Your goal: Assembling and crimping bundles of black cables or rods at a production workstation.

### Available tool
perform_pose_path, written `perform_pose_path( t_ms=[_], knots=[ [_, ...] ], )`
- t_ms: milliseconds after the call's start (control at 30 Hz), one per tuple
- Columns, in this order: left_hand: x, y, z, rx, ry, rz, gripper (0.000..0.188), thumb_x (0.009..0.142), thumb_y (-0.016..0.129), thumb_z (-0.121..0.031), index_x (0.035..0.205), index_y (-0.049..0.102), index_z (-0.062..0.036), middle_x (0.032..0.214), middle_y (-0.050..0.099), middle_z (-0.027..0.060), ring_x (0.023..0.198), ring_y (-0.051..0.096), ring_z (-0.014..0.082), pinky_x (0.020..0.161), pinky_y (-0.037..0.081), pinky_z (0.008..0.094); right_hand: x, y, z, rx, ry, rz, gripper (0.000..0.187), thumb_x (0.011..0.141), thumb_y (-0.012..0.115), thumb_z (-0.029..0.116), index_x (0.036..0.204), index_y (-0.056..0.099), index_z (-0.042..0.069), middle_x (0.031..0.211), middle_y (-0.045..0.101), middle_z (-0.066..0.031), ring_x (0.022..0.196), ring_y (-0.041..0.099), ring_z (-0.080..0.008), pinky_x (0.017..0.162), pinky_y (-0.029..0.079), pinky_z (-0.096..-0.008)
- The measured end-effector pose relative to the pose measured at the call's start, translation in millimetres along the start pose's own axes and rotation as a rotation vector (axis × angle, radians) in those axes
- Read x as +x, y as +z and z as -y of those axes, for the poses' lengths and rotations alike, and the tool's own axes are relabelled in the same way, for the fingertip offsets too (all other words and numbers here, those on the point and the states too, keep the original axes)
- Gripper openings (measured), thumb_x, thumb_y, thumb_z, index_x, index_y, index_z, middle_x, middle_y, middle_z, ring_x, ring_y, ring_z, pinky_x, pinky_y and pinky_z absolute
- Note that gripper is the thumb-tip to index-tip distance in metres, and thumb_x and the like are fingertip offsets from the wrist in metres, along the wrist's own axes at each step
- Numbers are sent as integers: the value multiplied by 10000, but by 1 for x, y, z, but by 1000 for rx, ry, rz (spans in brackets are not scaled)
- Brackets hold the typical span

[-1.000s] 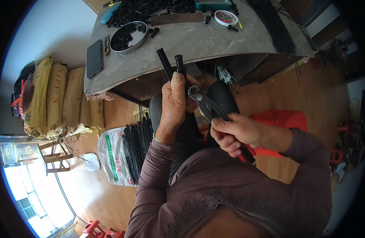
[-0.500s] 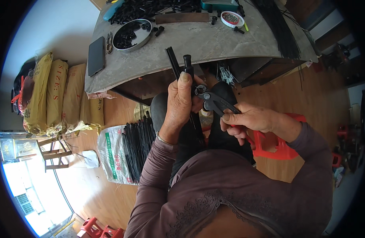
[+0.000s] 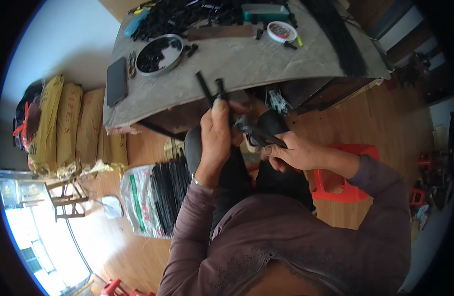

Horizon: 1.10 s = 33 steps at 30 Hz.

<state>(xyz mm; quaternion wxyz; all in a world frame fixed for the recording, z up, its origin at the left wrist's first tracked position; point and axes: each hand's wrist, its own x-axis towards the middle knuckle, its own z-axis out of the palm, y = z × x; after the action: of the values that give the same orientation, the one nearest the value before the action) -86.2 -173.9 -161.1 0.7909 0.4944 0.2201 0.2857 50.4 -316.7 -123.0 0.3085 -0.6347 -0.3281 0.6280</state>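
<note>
My left hand (image 3: 216, 135) is closed, thumb up, round a slim black rod (image 3: 203, 83) and a black tubular piece with a capped end (image 3: 220, 88). Both stick up past my thumb, side by side and slanting apart. From the right, my right hand (image 3: 298, 152) grips the handles of dark pincers (image 3: 266, 137). Their jaws reach the fingers of my left hand, at the side of the black piece. Motion blur hides what the jaws touch. Both hands are over my lap, just in front of the table edge.
On the grey table (image 3: 222, 56) stand a metal bowl (image 3: 181, 55) of black parts, a white dish (image 3: 270, 30) of small pieces and a heap of black parts (image 3: 187, 17). Black rods (image 3: 168, 197) lie left of my legs; a red stool (image 3: 343, 195) stands right.
The whole view has shifted, so table and hands appear slightly lower and further left. My right fingers have drawn in, and the pincers' handles look closer together. Both grips remain.
</note>
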Motion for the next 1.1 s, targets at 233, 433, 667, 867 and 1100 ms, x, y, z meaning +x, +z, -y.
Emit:
perform_pose_path(
  t_ms=[233, 433, 667, 867, 1100],
  knots=[
    [8, 0, 7, -80, 57, 18, 505, 1019, 379, -439, 949, 549, 32, 545, 388, -9, 417, 352, 73, 394, 306, 233, 64, -144, 41, -1156, -592, -981, 166, 836, 627, 156, 966, 626, 52, 907, 648, -139, 838, 623, -360, 709, 479, -432],
    [15, -3, 10, 3, 25, -39, 580, 997, 361, -524, 951, 534, 27, 548, 368, -1, 425, 341, 88, 397, 310, 247, 116, -215, 89, -1074, -204, -985, 245, 856, 617, 279, 1052, 675, 144, 988, 669, -149, 933, 622, -356, 785, 476, -446],
    [22, -6, 14, -16, 20, -42, 571, 994, 376, -520, 957, 535, 27, 552, 373, 0, 426, 349, 90, 398, 313, 247, 139, -223, 95, -1173, -229, -914, 243, 848, 629, 286, 1031, 687, 138, 990, 675, -141, 940, 630, -348, 802, 481, -446],
    [21, -4, 14, -69, 27, -53, 484, 1010, 409, -440, 968, 552, 20, 566, 409, -1, 429, 378, 81, 406, 330, 238, 137, -228, 98, -1159, -207, -1013, 311, 849, 633, 310, 1060, 678, 86, 1032, 672, -152, 963, 630, -348, 821, 483, -446],
    [16, 5, 6, 13, 106, -111, 506, 998, 421, -466, 989, 552, 22, 609, 438, 7, 447, 396, 83, 417, 330, 230, 121, -240, 89, -598, -395, -844, 281, 860, 630, 292, 824, 634, 14, 737, 638, -92, 656, 602, -199, 583, 451, -334]
  ],
)
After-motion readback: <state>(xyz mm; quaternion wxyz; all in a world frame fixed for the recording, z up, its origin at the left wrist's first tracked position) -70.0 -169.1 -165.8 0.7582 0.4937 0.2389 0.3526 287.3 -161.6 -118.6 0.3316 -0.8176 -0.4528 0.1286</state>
